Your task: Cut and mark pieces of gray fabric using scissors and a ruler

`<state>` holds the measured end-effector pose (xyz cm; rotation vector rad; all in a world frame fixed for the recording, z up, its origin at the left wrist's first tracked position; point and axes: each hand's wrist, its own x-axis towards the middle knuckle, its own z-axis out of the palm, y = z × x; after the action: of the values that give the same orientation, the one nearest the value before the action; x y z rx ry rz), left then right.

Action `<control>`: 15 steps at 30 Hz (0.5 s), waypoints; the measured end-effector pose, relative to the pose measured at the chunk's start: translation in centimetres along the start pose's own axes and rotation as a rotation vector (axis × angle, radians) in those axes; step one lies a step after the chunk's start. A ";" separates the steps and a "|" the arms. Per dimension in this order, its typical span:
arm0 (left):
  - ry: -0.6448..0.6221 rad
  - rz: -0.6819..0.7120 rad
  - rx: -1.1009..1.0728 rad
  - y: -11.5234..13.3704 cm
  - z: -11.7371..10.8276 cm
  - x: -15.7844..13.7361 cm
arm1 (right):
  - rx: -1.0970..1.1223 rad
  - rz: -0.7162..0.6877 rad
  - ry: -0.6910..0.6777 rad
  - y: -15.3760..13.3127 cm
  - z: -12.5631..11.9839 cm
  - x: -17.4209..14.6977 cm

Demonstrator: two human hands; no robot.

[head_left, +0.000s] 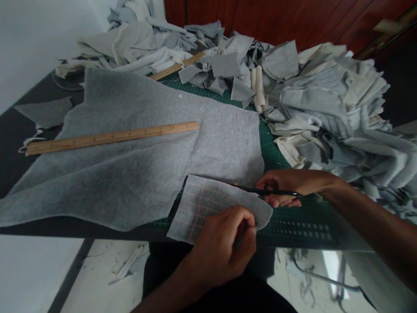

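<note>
In the head view a pair of dark scissors (pixel 276 191) is gripped in my right hand (pixel 283 187), at the right end of a grey cloth piece with faint pinkish lines (pixel 195 204). Its blades lie along that piece's upper edge, beside a large grey cloth (pixel 224 148). My left hand (pixel 224 243) is closed at the lower edge of the lined piece, thumb and fingers pinching it. Across the large cloth rests a wooden ruler (pixel 114 137) with a white string at its left end.
A green cutting mat (pixel 273 152) shows under the cloth on the dark table. Heaped grey and cream fabric (pixel 325 95) fills the right side, with more fabric (pixel 130 43) and a second wooden ruler (pixel 177 66) at the back. Scraps lie on the floor.
</note>
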<state>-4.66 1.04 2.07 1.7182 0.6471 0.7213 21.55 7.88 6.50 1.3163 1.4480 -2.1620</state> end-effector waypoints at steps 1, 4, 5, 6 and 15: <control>-0.024 0.004 0.017 0.1 -0.1 0.0 | 0.006 0.004 -0.003 0.3 0.0 -0.3; -0.117 0.007 0.090 0.3 -0.1 0.2 | 0.026 0.010 -0.011 1.2 0.0 -1.1; -0.148 0.000 0.116 0.4 0.0 0.3 | 0.025 0.017 -0.013 1.5 0.0 -1.5; -0.176 -0.010 0.143 0.6 0.1 0.3 | 0.018 0.026 -0.007 1.7 -0.1 -1.9; 0.266 -0.084 0.481 2.2 -1.8 -1.5 | -0.007 0.046 0.104 6.1 -1.4 -6.5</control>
<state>-6.83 0.56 4.38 2.0303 1.1427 0.7846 29.70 4.28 7.56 1.4652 1.4457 -2.0860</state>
